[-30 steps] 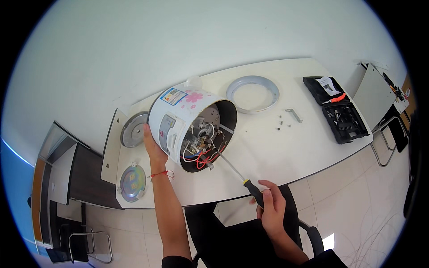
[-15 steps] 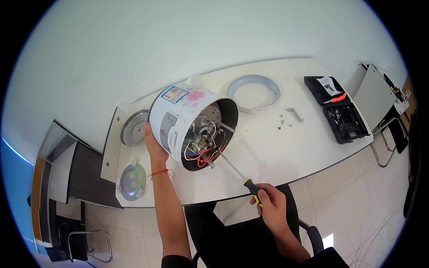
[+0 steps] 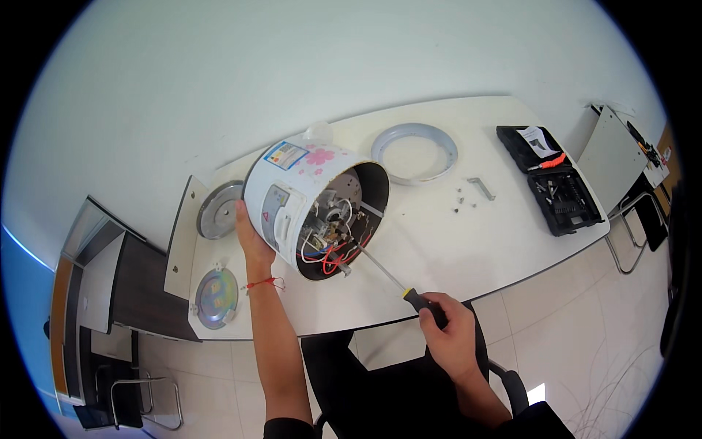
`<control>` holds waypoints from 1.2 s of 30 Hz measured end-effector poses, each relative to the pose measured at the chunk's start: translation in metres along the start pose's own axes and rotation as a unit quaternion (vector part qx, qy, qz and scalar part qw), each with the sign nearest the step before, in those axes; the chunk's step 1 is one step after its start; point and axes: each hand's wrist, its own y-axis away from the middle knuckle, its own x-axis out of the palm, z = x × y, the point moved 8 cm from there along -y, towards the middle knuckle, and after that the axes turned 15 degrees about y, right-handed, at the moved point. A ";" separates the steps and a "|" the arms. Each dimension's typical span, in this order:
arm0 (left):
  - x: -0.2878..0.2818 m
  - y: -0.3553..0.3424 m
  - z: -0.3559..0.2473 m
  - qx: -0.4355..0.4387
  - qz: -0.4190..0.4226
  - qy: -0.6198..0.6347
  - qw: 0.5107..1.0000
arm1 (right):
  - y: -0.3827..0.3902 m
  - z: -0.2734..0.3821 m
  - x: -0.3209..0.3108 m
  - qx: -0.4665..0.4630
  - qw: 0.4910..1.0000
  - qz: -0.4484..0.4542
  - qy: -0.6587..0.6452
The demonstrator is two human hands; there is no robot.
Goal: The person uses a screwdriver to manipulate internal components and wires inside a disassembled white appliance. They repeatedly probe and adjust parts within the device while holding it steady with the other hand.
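A white rice cooker body [image 3: 300, 172] with pink flowers lies tipped on the table, its open underside facing right and toward me. Inside it, red and white wires [image 3: 336, 252] and metal parts show. My left hand [image 3: 254, 238] presses against the cooker's left side, steadying it. In my right hand [image 3: 447, 329] is a screwdriver [image 3: 411, 294] with a black and yellow handle, fingers wrapped round the grip. Its long shaft reaches into the cooker's lower opening by the wires; what the tip touches is too small to make out.
A pale ring [image 3: 414, 152] lies behind the cooker, with several screws [image 3: 460, 199] and a metal bracket [image 3: 482, 189] to its right. An open black tool case [image 3: 561, 197] is at the table's right end. Two round metal discs, a silver lid [image 3: 219, 212] and a shiny plate [image 3: 216, 298], lie left.
My right hand has turned the screwdriver handle and shifted its grip slightly to the right. The cooker and my left hand have stayed in place.
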 end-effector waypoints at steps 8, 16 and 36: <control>0.005 0.002 -0.001 0.003 -0.002 -0.006 1.000 | 0.000 0.011 -0.006 -0.019 0.999 -0.037 0.030; 0.004 0.001 0.000 0.002 0.006 0.004 1.000 | 0.004 0.011 -0.009 -0.052 0.996 -0.066 0.034; 0.004 0.001 0.002 0.002 0.005 0.018 1.000 | 0.013 -0.039 -0.008 0.125 0.969 0.076 -0.197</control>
